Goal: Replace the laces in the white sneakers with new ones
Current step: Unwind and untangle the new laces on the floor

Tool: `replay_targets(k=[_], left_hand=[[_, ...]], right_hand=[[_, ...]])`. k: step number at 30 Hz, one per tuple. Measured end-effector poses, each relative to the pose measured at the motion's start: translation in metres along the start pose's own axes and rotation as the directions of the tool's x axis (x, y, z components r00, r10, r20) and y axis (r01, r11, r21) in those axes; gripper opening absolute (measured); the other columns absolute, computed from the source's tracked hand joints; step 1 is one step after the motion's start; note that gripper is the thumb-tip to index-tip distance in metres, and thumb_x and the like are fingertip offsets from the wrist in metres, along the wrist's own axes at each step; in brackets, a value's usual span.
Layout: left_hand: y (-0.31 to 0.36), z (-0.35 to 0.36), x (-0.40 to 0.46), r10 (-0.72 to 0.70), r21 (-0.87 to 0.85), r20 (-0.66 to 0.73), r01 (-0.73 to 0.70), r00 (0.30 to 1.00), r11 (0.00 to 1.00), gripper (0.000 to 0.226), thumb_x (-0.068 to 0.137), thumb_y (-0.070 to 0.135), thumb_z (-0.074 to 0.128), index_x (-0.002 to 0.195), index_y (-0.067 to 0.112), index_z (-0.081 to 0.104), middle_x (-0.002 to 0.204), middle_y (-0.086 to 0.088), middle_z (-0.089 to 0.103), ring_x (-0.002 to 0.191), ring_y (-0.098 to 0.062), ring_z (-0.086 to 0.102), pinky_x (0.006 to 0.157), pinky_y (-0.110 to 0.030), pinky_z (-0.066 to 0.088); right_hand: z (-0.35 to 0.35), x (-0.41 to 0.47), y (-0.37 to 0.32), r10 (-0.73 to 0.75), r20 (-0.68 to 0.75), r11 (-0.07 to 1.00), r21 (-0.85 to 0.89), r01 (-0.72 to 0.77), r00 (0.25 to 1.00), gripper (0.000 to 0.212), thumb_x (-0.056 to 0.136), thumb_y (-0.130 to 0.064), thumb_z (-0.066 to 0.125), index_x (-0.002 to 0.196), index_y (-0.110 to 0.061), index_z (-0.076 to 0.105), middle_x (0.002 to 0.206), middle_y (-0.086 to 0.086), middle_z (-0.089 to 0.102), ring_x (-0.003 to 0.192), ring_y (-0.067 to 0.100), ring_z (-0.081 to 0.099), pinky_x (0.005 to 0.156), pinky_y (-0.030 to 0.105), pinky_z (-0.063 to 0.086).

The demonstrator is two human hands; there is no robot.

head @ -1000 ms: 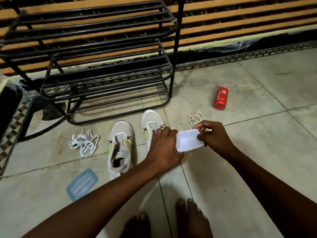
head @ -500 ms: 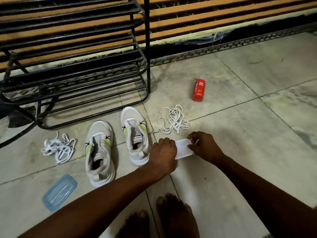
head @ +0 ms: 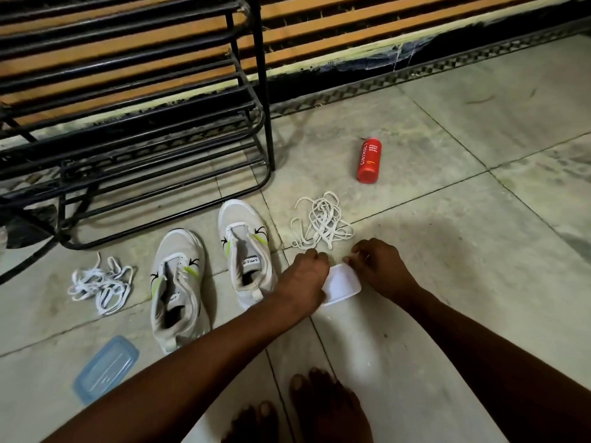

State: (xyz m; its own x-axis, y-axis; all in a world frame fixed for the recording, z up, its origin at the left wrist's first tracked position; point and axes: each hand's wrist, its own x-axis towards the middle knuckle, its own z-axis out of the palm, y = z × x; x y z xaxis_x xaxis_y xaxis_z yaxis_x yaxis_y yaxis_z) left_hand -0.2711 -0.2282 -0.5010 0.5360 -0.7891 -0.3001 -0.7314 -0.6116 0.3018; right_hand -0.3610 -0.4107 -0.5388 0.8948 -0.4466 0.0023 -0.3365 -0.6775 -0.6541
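Fingers of both hands grip a small white plastic container [head: 342, 284] that sits low at the floor: the left hand [head: 303, 276] curls over its near-left edge, and the right hand [head: 377, 266] pinches its far-right corner with bent fingertips. Whether anything lies inside cannot be told.

Both white sneakers [head: 246, 251] stand unlaced just to the left of the left-hand fingers, the second one [head: 177, 286] further left. A loose cream bundle of laces [head: 321, 223] lies just beyond the fingertips, and a whiter bundle [head: 100, 284] lies well to the left, past both shoes. Which bundle is new cannot be told for sure. A blue lid [head: 105, 369] rests further left and nearer the person.

Judging from this, the old laces are out and threading has not begun; the hands seem busy with the container. Next, both hands must let go, pick a lace end from a bundle, and feed it through the lowest eyelets.
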Motion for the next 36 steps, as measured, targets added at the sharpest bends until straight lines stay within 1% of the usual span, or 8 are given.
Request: replay_targets(k=[5,9,13,18,21,24,29,36], left_hand=[[-0.009,-0.036,0.035,-0.083,0.057,-0.18,0.094,0.98,0.994,0.045,0.085,0.001,0.067,0.127,0.008,0.052,0.128,-0.014,0.048,0.116,-0.036,0.055,0.084,-0.046,0.053],[-0.022,-0.044,0.063,-0.141,0.027,-0.077,0.143,0.987,0.989,0.049,0.09,0.007,0.064,0.135,0.007,0.044,0.134,-0.018,0.042,0.12,-0.04,0.054,0.096,-0.047,0.051],[-0.024,-0.032,0.077,-0.201,-0.038,0.039,0.202,0.979,0.979,0.056,0.093,0.011,0.063,0.142,0.007,0.037,0.137,-0.019,0.04,0.125,-0.042,0.054,0.103,-0.047,0.048],[-0.025,-0.024,0.089,-0.172,-0.13,0.036,0.175,0.985,0.976,0.096,0.091,0.015,0.07,0.163,0.017,0.006,0.143,-0.022,0.037,0.126,-0.044,0.052,0.106,-0.051,0.046],[-0.031,-0.021,0.093,-0.136,-0.173,-0.007,0.133,0.991,0.976,0.068,0.09,0.014,0.069,0.15,0.014,0.037,0.136,-0.019,0.042,0.12,-0.041,0.057,0.104,-0.046,0.047],[-0.038,-0.02,0.091,-0.159,-0.282,-0.043,0.141,0.986,0.949,0.035,0.092,0.019,0.066,0.125,0.011,0.057,0.126,-0.017,0.051,0.119,-0.036,0.057,0.099,-0.036,0.046],[-0.04,-0.02,0.077,-0.238,-0.497,-0.101,0.158,0.966,0.853,0.035,0.088,0.029,0.077,0.116,0.018,0.06,0.129,-0.014,0.051,0.12,-0.026,0.055,0.092,-0.023,0.04],[-0.023,-0.038,0.045,-0.268,-0.599,-0.251,0.068,0.93,0.798,0.021,0.08,0.028,0.083,0.096,0.022,0.072,0.098,-0.003,0.07,0.082,-0.008,0.065,0.075,-0.019,0.05]], right_hand=[[0.003,0.043,0.004,-0.037,0.079,0.99,-0.136,0.048,0.996,0.056,0.082,-0.017,0.08,0.132,-0.003,0.059,0.117,0.022,0.06,0.109,0.038,0.059,0.094,0.043,0.048],[0.011,0.077,-0.004,0.004,0.189,0.976,-0.214,0.038,0.982,0.076,0.082,-0.024,0.075,0.149,-0.014,0.043,0.135,0.016,0.055,0.135,0.032,0.042,0.105,0.043,0.036],[0.023,0.092,-0.016,-0.076,0.259,0.955,-0.26,0.145,0.963,0.065,0.084,-0.025,0.072,0.145,-0.02,0.048,0.133,0.005,0.06,0.13,0.029,0.045,0.1,0.042,0.035],[0.028,0.089,-0.029,-0.172,0.219,0.972,-0.122,0.201,0.961,0.035,0.076,-0.002,0.072,0.111,-0.005,0.069,0.103,0.019,0.065,0.102,0.038,0.059,0.087,0.041,0.046],[0.027,0.088,-0.033,-0.191,0.203,0.974,-0.085,0.212,0.96,0.015,0.076,0.003,0.068,0.09,0.0,0.073,0.09,0.023,0.066,0.088,0.041,0.063,0.074,0.037,0.045],[0.028,0.085,-0.033,-0.091,0.197,0.995,-0.024,0.098,0.976,0.021,0.078,0.005,0.068,0.095,-0.004,0.079,0.097,0.017,0.073,0.092,0.033,0.068,0.083,0.037,0.051],[0.022,0.065,-0.038,0.083,0.079,0.967,0.234,-0.099,0.993,0.036,0.075,0.012,0.067,0.094,-0.016,0.08,0.093,0.005,0.078,0.088,0.019,0.073,0.08,0.024,0.055],[-0.011,0.031,-0.058,0.065,-0.008,0.872,0.487,-0.053,0.998,0.029,0.073,-0.003,0.086,0.092,-0.023,0.079,0.082,-0.004,0.077,0.081,0.013,0.075,0.075,0.028,0.059]])
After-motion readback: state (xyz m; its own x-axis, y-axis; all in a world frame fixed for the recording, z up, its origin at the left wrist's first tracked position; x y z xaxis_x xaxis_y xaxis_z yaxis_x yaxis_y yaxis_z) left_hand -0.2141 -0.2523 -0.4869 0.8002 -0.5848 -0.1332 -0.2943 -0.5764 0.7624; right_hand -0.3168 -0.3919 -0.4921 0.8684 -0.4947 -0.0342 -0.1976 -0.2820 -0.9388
